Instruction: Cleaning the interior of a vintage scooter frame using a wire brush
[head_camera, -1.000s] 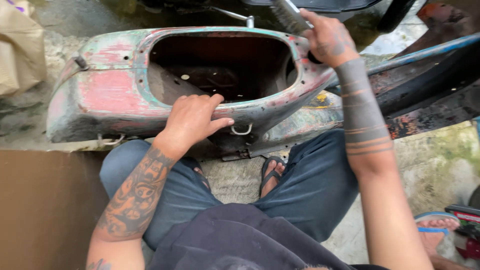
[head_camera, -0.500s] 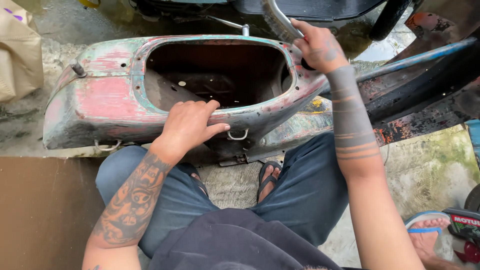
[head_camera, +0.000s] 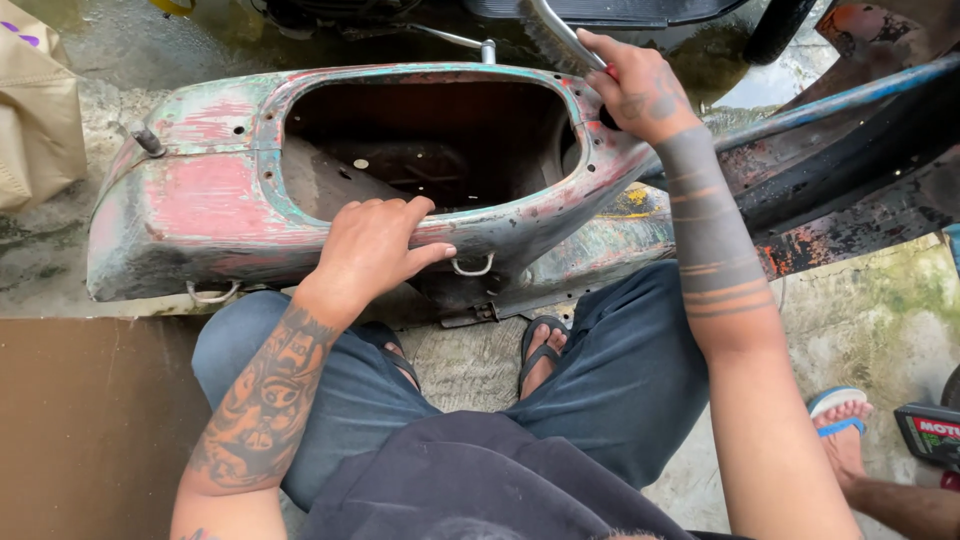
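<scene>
An old scooter body shell with worn red and teal paint lies on its side in front of my knees, its large opening facing up. My left hand lies flat on the near rim of that opening, fingers spread, holding nothing. My right hand is closed on the handle of a brush at the shell's far right rim. The brush's grey back and bristles stick out up and to the left of the fist. Both forearms are tattooed.
A rusty dark frame part with a blue edge runs along the right. A tan bag sits far left and a brown board lower left. Another person's foot in a blue sandal and a dark container are lower right.
Both hands keep their places on the shell and the brush. The view has drifted slightly, bringing the other person's foot further into the lower right.
</scene>
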